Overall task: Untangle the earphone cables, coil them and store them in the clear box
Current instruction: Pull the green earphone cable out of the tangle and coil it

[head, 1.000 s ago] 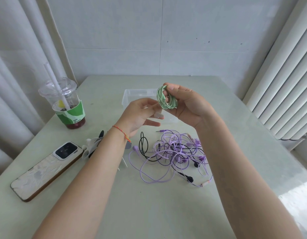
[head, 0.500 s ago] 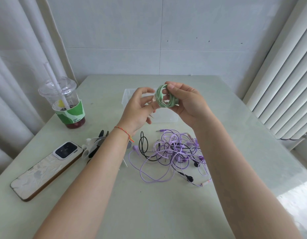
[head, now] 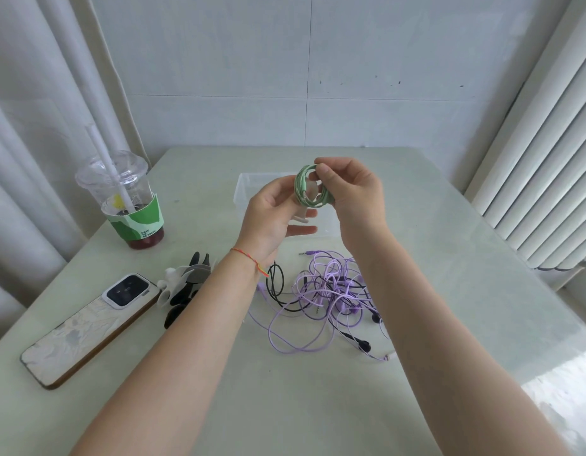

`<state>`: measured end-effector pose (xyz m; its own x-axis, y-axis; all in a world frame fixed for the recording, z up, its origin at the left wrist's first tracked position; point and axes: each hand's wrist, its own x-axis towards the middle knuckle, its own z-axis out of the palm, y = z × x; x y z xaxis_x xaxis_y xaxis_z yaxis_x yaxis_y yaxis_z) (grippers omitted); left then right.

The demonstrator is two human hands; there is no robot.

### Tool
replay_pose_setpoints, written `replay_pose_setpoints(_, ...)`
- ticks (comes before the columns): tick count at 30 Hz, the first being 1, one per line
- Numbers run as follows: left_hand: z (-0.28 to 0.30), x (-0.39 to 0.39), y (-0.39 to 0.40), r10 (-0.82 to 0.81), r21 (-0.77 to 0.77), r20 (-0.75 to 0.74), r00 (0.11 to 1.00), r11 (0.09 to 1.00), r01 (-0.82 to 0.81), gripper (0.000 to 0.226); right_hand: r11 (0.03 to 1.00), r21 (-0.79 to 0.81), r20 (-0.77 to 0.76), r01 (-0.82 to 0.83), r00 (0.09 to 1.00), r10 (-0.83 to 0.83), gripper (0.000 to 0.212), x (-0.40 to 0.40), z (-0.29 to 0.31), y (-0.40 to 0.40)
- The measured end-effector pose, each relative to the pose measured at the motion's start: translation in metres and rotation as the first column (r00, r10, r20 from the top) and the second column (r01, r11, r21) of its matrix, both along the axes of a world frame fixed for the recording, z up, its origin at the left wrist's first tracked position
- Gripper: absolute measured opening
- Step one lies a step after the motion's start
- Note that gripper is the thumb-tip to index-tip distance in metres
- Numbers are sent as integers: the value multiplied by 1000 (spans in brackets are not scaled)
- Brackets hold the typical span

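Green earphone cable, wound into a tight coil (head: 313, 189), is held up in the air between both hands, above the near edge of the clear box (head: 245, 185). The right hand (head: 352, 192) has its grip closed on the coil: thumb and fingertips pinch the top and right side of the loops. The left hand (head: 273, 212) meets the coil from the left, its upper fingers curled against the loops, while its lower fingers stretch out loosely beneath; a pale earbud end hangs just below the coil beside those fingers. A red string bracelet (head: 248, 260) circles the left wrist.

The box stands on the pale green worktop (head: 285, 390), behind the hands, and what can be seen of it through them looks bare. Nearer the person, a tangle of purple earphone cables (head: 324, 297) lies on the worktop with a black earphone cable (head: 275, 284) threaded through it; black earbuds show at the tangle's right edge.

To the left, a phone (head: 87, 334) lies camera side up, its near end pointing toward the person. Just beside its far end sits a small heap of black and white clips (head: 186, 287). Farther back on the left stands a domed plastic cup (head: 127, 199) with a white straw, a green sleeve and a little dark red drink at the bottom.
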<state>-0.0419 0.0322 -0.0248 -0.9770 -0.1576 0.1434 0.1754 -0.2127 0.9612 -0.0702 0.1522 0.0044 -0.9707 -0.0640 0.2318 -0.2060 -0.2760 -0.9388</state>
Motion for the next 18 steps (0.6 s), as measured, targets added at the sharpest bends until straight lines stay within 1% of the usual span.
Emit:
replay_pose_setpoints(4,-1,0,5,-30,96,0,1000,995,29,22,970,137,-145,201,973,-182,12,2,-4,-7)
replay_pose_setpoints(7,2,2,9,-57,116,-10,998,992,58,22,927,210,-244,310,935,-258,13,3,-7,-9)
replay_pose_setpoints(11,5,4,11,-101,115,-29,994,988,104,25,901,249,-296,355,914,-279,12,3,-10,-9)
replay_pose_setpoints(16,8,7,5,-237,64,-36,971,969,239,32,885,256,-317,390,898,-304,12,1,-10,-7)
replay_pose_setpoints(18,8,7,4,-230,66,-25,973,971,231,30,883,264,-310,389,901,-304,11,-1,-10,-6)
